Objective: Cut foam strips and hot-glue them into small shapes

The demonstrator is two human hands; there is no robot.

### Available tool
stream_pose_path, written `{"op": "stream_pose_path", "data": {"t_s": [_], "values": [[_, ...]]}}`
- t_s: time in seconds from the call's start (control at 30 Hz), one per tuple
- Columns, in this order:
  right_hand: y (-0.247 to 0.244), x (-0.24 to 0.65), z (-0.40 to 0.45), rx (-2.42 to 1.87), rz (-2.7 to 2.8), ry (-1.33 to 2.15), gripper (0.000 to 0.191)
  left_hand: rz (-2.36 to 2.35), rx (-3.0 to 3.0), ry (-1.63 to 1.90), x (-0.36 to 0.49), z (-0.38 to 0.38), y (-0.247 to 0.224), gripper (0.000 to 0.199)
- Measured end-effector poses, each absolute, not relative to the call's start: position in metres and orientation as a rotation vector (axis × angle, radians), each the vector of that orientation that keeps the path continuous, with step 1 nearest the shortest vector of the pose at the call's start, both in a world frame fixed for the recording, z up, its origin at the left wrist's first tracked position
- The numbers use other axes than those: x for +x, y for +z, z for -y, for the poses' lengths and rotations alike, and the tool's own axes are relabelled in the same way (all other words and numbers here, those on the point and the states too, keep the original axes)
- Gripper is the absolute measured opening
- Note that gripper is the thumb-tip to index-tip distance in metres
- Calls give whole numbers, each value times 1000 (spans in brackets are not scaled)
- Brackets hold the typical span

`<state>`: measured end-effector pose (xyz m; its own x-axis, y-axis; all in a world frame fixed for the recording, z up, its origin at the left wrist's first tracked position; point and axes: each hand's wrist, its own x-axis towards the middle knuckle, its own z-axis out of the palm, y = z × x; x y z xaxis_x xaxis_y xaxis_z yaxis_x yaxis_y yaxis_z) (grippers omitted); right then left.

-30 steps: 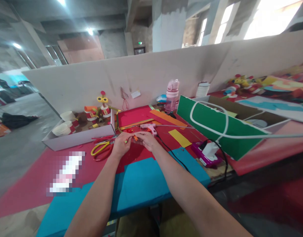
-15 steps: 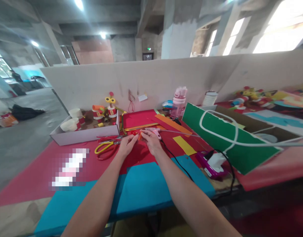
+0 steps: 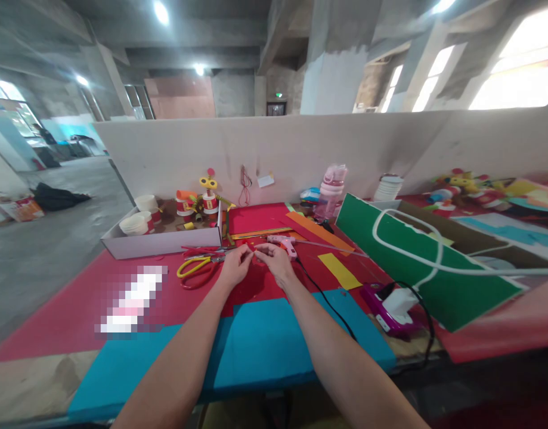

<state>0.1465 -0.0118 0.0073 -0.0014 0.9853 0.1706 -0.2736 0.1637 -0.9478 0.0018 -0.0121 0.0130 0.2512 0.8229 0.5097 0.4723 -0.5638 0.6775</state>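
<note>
My left hand [image 3: 237,266] and my right hand [image 3: 275,260] meet fingertip to fingertip above the red sheet on the table. Both are closed in a pinch on a small thing between them, too small to make out. A pink glue gun [image 3: 284,243] lies just beyond my right hand, its black cord running toward me. Left of my left hand lie scissors [image 3: 195,268] with yellow and red handles, near other red-handled tools [image 3: 202,251]. Blue sheets [image 3: 260,339] lie under my forearms.
A shallow box [image 3: 166,243] at the left holds paper cups and a yellow-headed figure [image 3: 210,196]. Right of my hands are a yellow strip [image 3: 340,271], an orange strip [image 3: 322,232], a purple power strip [image 3: 390,313] and a green board [image 3: 417,262]. A pink bottle [image 3: 331,192] stands behind.
The view has shifted, so the table appears slightly to the right. An orange piece that showed between my fingertips is no longer visible there. My hands remain close together.
</note>
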Motion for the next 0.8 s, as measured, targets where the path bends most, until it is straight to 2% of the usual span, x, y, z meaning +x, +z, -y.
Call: {"op": "stream_pose_path", "data": {"t_s": [0.33, 0.6, 0.8], "values": [[1, 144, 7, -981, 1217, 1016, 14, -1221, 2301, 1192, 0, 14, 13, 15], [2, 142, 11, -875, 998, 1275, 32, -1106, 1906, 1270, 1, 10, 14, 19], [1, 144, 11, -905, 1056, 1300, 31, -1143, 2016, 1269, -1, 10, 13, 17]]}}
